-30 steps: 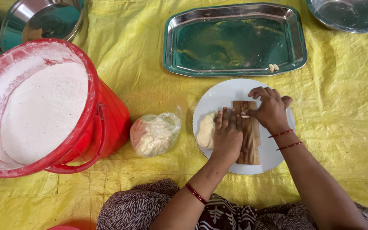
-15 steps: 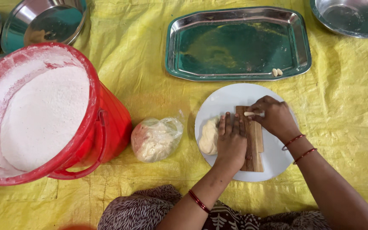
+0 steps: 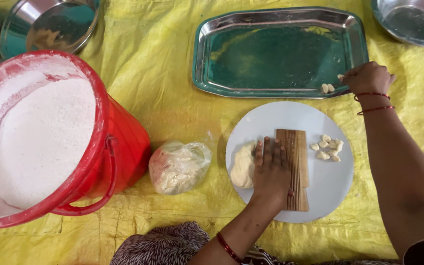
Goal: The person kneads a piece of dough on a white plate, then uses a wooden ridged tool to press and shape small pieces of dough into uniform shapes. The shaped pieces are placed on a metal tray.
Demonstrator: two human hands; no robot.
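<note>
Where fingers [image 3: 349, 78] hover: dough pieces [image 3: 327, 88].

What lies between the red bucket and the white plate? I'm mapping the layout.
In the head view, a clear plastic bag of dough lies on the yellow sheet between the red bucket and the white plate, touching neither.

red bucket [image 3: 50, 142]: left edge cut off | wooden board [image 3: 295, 167]: partly under left hand [image 3: 271, 172]
</note>
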